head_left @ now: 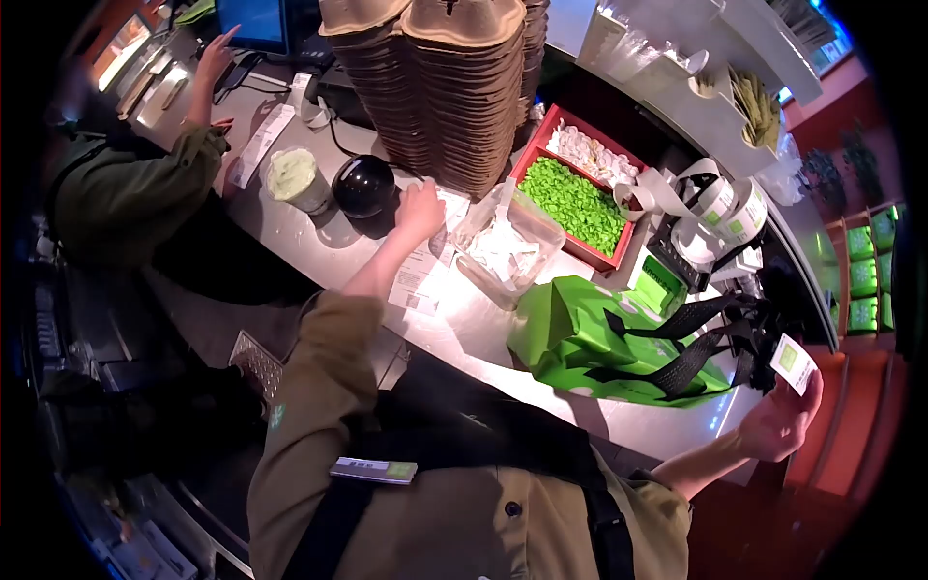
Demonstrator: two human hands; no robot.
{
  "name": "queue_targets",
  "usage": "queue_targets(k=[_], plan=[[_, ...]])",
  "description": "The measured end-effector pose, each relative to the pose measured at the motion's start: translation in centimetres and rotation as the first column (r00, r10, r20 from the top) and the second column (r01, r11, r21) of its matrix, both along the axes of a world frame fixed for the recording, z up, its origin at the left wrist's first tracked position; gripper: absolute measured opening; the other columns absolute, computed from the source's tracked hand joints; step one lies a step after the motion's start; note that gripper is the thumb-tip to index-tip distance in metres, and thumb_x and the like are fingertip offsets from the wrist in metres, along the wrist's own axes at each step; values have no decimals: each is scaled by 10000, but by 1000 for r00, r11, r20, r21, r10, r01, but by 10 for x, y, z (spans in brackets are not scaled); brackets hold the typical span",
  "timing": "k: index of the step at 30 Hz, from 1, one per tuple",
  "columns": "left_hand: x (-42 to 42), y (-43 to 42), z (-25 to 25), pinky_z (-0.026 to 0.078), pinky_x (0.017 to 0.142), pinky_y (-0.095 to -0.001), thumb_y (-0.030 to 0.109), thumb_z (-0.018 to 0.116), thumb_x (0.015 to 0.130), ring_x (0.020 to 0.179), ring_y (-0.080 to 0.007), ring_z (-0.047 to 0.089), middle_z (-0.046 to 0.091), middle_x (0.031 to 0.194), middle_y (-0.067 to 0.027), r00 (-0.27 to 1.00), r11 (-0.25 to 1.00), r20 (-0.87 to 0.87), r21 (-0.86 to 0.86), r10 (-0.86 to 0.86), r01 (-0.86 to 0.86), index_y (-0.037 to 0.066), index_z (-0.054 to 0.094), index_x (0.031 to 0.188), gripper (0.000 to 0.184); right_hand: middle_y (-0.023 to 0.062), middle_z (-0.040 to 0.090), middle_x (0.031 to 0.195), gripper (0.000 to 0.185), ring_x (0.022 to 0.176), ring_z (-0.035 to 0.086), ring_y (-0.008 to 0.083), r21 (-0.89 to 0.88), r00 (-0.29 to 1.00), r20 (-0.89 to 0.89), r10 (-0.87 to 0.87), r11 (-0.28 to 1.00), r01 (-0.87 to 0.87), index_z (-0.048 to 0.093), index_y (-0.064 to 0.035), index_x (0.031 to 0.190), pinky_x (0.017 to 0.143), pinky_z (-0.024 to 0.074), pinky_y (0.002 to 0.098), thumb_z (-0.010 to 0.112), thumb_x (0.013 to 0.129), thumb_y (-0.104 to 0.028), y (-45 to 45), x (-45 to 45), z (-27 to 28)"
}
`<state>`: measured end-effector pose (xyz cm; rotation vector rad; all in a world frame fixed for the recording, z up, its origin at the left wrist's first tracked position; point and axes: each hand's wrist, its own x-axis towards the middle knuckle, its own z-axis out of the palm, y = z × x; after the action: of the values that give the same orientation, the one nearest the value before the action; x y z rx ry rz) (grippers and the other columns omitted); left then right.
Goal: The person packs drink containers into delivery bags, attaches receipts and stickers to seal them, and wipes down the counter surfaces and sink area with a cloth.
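Observation:
My left hand [420, 211] lies over printed paper slips [418, 280] on the metal counter, its fingers curled in; what they grip, if anything, is hidden. Just to its left is a glossy black ball-shaped thing [363, 185], and beyond that a clear cup [298, 181] with a pale green topping. My right hand [785, 418], past the counter's right edge, pinches a small white label [793, 363] with a green square. Beside it, a green bag [570, 338] with black straps lies tilted on the counter.
Tall stacks of brown cardboard cup carriers [454, 106] stand at the back. A clear tub [507, 253] and a red divided box [553, 126] with green and white small packets sit mid-counter. Label rolls [720, 208] are behind the bag. A co-worker's sleeve [145, 203] is at left, a hand near a screen [253, 23].

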<state>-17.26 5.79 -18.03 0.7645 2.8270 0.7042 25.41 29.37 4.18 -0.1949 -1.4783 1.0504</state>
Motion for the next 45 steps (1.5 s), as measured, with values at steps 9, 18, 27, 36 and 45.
queue_targets(k=[9, 18, 27, 36, 45], plan=[[10, -52, 89, 452, 759, -278, -66, 480, 716, 879, -181, 574, 571, 930, -135, 729, 700, 520, 710, -445, -79, 75, 338, 1207, 530, 138, 503, 966, 241, 815, 507, 188, 14, 985, 171, -25, 1000, 23, 491, 27, 989, 725, 424, 277, 512, 817, -141, -45, -52, 46], [70, -63, 225, 380, 835, -231, -101, 455, 721, 1014, -114, 471, 447, 1172, -64, 267, 405, 361, 905, -893, 132, 76, 113, 1388, 770, 68, 495, 1006, 444, 917, 543, 139, -404, 591, 428, 684, 730, -551, 420, -13, 1078, 759, 474, 251, 633, 701, 80, -145, -196, 89], [78, -54, 241, 378, 895, -287, -50, 519, 694, 1052, -165, 499, 462, 1203, -138, 160, 319, 311, 947, -937, 26, 104, 6, 1399, 885, 67, 463, 1095, 490, 992, 520, 141, -203, 634, 552, 541, 825, -527, 398, -6, 1139, 829, 458, 264, 640, 718, 63, -149, -219, 64], [84, -30, 236, 426, 815, -253, -6, 515, 829, 940, -117, 522, 536, 1067, -78, 341, 374, 311, 917, -887, 136, 29, 313, 1300, 513, 183, 466, 1123, 658, 916, 534, 266, 546, 763, 644, -60, 734, -403, 345, 3, 1249, 684, 513, 319, 680, 682, -5, -149, -202, 61], [50, 23, 159, 370, 903, -314, 53, 581, 747, 1140, -221, 445, 453, 1251, -185, -114, 60, 120, 899, -986, 433, -10, 610, 754, 70, 101, 585, 779, 168, 667, 544, 122, 201, 931, 213, -296, 946, 255, 492, 22, 939, 553, 429, 233, 456, 875, -129, -162, -66, 62]])
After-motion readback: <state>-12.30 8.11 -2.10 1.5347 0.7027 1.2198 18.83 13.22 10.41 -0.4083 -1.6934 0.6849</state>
